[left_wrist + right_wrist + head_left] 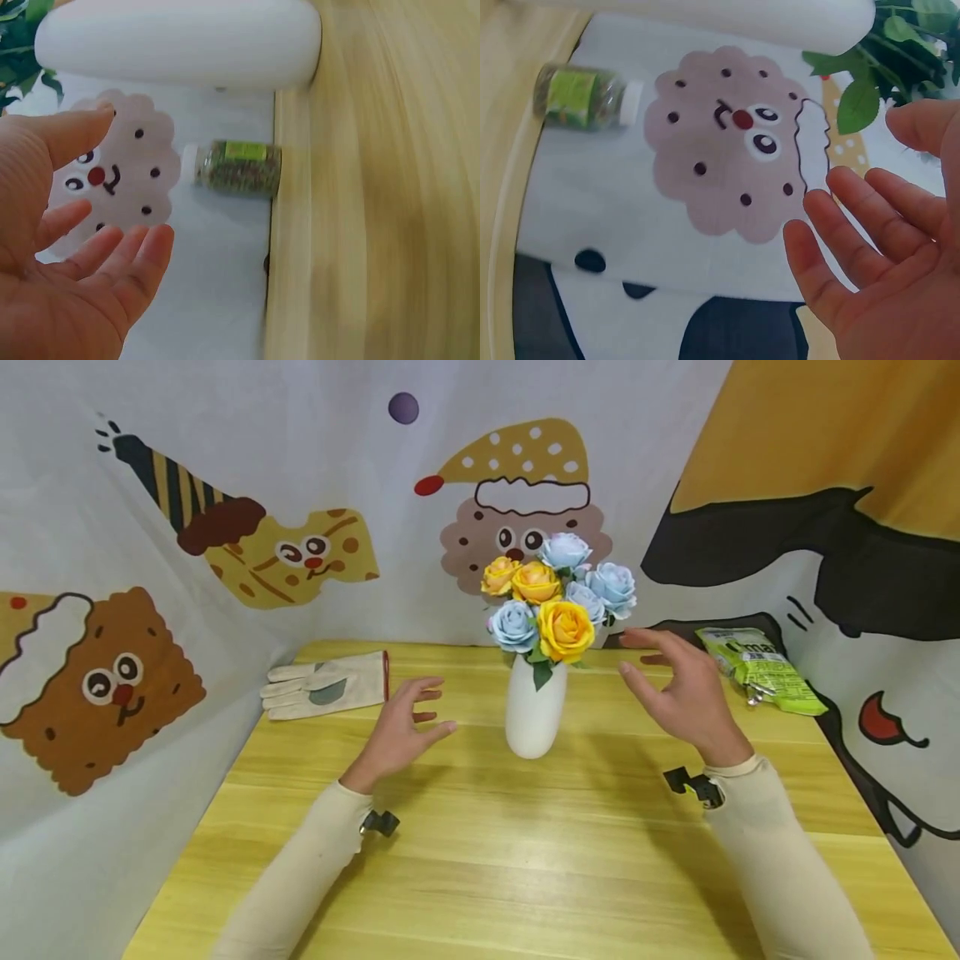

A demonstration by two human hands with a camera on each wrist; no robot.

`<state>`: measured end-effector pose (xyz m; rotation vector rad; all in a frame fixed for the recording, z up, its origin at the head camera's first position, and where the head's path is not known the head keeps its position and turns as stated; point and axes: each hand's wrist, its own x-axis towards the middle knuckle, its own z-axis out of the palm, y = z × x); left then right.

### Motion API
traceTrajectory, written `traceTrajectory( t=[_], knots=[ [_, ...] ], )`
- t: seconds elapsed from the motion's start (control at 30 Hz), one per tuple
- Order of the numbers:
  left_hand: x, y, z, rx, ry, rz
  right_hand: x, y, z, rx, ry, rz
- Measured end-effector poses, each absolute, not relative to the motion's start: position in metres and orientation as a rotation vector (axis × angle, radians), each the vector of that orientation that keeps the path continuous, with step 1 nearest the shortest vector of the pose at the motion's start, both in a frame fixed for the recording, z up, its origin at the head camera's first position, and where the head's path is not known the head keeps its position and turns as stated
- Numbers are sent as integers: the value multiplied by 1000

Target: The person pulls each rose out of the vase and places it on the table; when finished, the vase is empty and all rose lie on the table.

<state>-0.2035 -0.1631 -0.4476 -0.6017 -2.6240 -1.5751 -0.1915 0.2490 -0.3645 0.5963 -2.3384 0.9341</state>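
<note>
A white vase [535, 710] stands upright on the wooden table, holding blue roses [612, 589] and yellow roses [566, 631] with green leaves. My left hand [401, 727] hovers to the left of the vase, thumb and fingers spread, holding nothing. On the other side, my right hand [682, 693] is raised close to the flowers, its fingers apart and relaxed. Both wrist views show a small clear bottle [241, 168] with a white cap and green label, standing behind the vase near the table's back edge. In the head view the vase and flowers hide it.
A pale work glove [337, 687] with a red cuff edge lies at the back left of the table. At the back right is a green snack bag [765, 672]. A cartoon-printed cloth [337, 460] hangs behind and beside the table [495, 877].
</note>
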Motion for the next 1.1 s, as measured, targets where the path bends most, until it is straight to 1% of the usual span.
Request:
traceTrajectory(
  t=[0.3, 0.73, 0.97, 1.1],
  knots=[
    [-207, -129, -461, -599, -2515, -1884, -200, 228, -357, 606, -2277, 1201],
    [-217, -88, -476, -627, -2408, -2191, -205, 205, -353, 380, -2322, 1629],
    [-217, -75, -485, -594, -2411, -2299, -208, 198, -356, 428, -2230, 1823],
    [-218, -68, -487, -596, -2443, -2265, -205, 192, -355, 363, -2265, 1873]
  ],
)
